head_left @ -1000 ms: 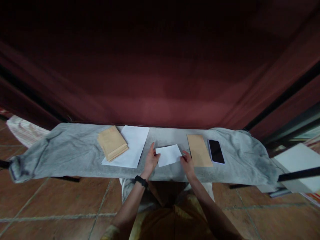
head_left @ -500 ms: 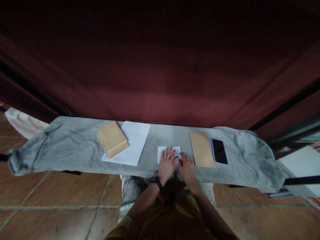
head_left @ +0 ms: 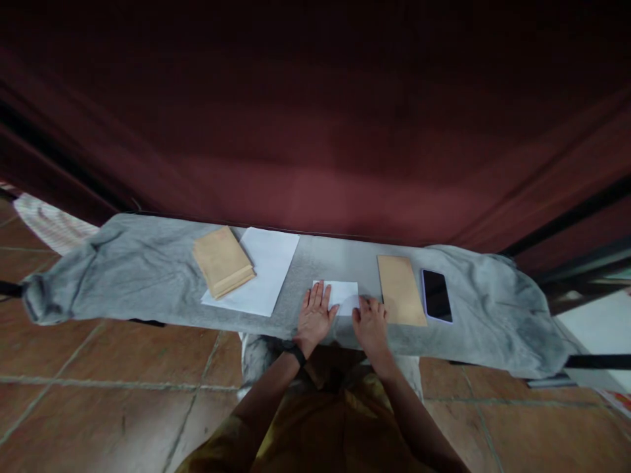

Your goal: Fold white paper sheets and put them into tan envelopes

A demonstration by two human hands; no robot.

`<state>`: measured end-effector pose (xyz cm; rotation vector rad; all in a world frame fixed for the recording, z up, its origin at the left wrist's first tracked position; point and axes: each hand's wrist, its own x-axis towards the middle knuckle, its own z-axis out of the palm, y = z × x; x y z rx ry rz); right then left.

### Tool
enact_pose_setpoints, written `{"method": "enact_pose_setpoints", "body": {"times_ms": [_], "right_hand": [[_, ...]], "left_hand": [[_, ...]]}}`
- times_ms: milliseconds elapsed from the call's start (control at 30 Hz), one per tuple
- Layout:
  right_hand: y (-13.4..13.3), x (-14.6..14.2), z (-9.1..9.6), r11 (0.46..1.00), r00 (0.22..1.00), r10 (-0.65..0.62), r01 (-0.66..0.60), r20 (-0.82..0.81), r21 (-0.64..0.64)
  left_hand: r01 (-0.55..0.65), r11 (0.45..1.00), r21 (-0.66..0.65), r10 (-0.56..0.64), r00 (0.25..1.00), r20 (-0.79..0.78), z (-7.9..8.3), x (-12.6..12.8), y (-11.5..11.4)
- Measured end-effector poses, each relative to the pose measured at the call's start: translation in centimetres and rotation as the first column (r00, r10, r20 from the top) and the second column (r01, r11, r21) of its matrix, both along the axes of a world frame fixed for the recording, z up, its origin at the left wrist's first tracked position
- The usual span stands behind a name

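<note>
A small white folded paper (head_left: 348, 294) lies flat on the grey cloth in front of me. My left hand (head_left: 313, 320) rests palm down over its left end, the fingers stretched out and the thumb spread away from them. At the paper's right edge, my right hand (head_left: 373, 328) has curled fingers that appear to pinch that edge; the fingertips are partly hidden. Just right of this hand lies a single brown envelope (head_left: 401, 289).
Grey cloth (head_left: 158, 269) covers the narrow bench. To the left, a stack of brown envelopes (head_left: 221, 257) partly covers large white sheets (head_left: 272, 266). A phone (head_left: 436, 295) lies right of the single envelope. A dark red panel (head_left: 315, 177) rises behind the bench.
My left hand has slid left across the paper, uncovering its middle. My right hand stays by the right edge, its fingers more curled. The view has shifted slightly.
</note>
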<state>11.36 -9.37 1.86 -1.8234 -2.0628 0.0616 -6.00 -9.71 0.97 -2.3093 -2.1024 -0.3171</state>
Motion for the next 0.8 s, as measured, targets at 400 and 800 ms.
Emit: {"method": "enact_pose_setpoints", "body": {"times_ms": [400,800], "right_hand": [[2.1,-5.2,-1.1,0.935,0.947,0.322,-0.319,-0.006,-0.153],[1.8,-3.0,-2.1,0.971,0.968,0.237,-0.232,0.085,-0.063]], "left_hand": [[0.092,0.994,-0.053,-0.095,0.994,-0.051,-0.1,0.0,-0.1],[0.175,0.984,-0.043,-0.176,0.984,-0.032,0.6,0.4,0.0]]}}
